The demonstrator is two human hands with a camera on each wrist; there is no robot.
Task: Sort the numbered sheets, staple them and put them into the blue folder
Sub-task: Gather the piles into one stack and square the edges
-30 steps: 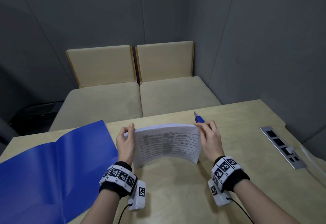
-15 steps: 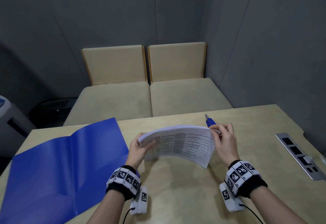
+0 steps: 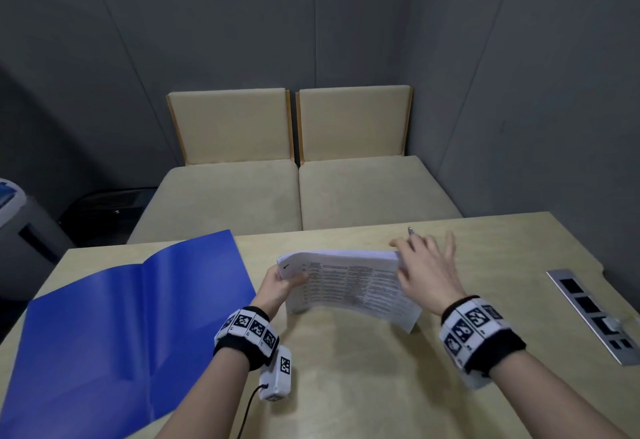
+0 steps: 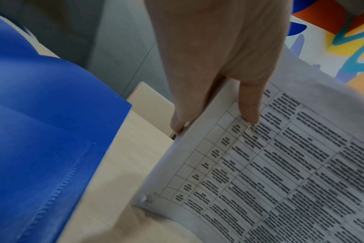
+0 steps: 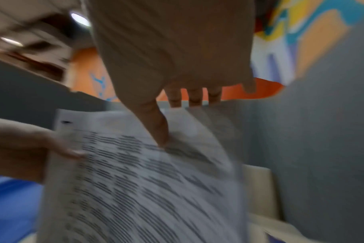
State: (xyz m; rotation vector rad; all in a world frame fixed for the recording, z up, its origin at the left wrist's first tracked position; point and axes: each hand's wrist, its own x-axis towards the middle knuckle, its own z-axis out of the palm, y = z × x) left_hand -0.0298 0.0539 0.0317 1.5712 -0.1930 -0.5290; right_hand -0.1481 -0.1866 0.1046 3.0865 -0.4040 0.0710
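Observation:
A stack of printed sheets [image 3: 346, 286] hangs curved just above the table [image 3: 346, 386], near its middle. My left hand [image 3: 287, 276] pinches the stack's left edge, thumb [image 4: 247, 106] on the top page and fingers [image 4: 183, 115] underneath. My right hand [image 3: 415, 258] is at the stack's right edge with fingers spread and straight. Its thumb [image 5: 162, 131] touches the top sheet. The blue folder [image 3: 121, 317] lies open on the table to the left. A small metal tip [image 3: 411, 231] shows behind my right hand; the rest of that item is hidden.
A metal socket panel [image 3: 588, 314] is set into the table at the right. Two beige seats [image 3: 298, 193] stand beyond the far edge, against grey walls. A grey bin [image 3: 14, 231] sits on the floor at the far left.
My right hand has let go of the stack's right edge and spread its fingers. The left hand now pinches the left edge with the thumb on top, and the stack lies flatter.

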